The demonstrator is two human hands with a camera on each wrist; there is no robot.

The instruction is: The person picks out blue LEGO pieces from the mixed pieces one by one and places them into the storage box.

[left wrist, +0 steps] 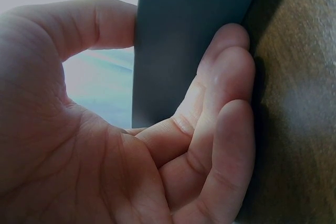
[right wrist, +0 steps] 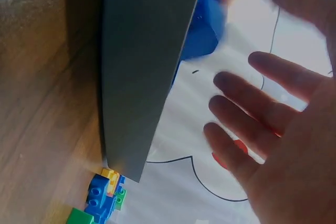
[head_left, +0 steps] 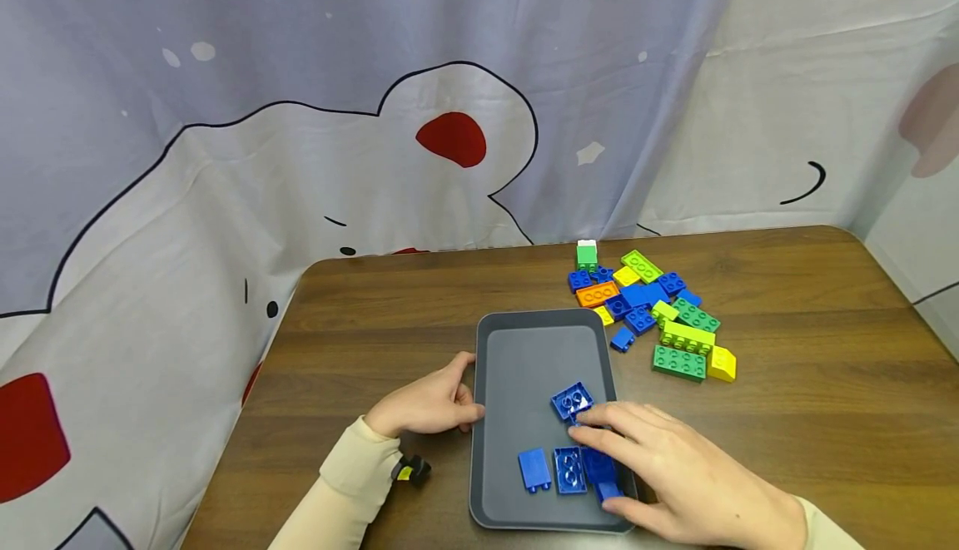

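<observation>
A dark grey tray (head_left: 539, 359) lies on the wooden table. My left hand (head_left: 430, 400) grips its left side, thumb at the rim; in the left wrist view the fingers (left wrist: 231, 150) press along the outer wall. My right hand (head_left: 659, 467) hovers over the tray's right edge, fingers spread, holding nothing. Under its fingers sits a blue toy brick (head_left: 601, 468), partly hidden. Beside that lie an upside-down blue brick (head_left: 570, 477) and a blue brick on its side (head_left: 534, 470). Another upturned blue brick (head_left: 571, 399) is farther back, close to the right fingertips.
Behind the tray's right corner is a loose pile of toy bricks, among them a green brick (head_left: 678, 363), a yellow brick (head_left: 722, 364), an orange brick (head_left: 597, 294) and several blue ones. A printed curtain (head_left: 337, 184) hangs along the table's far edge.
</observation>
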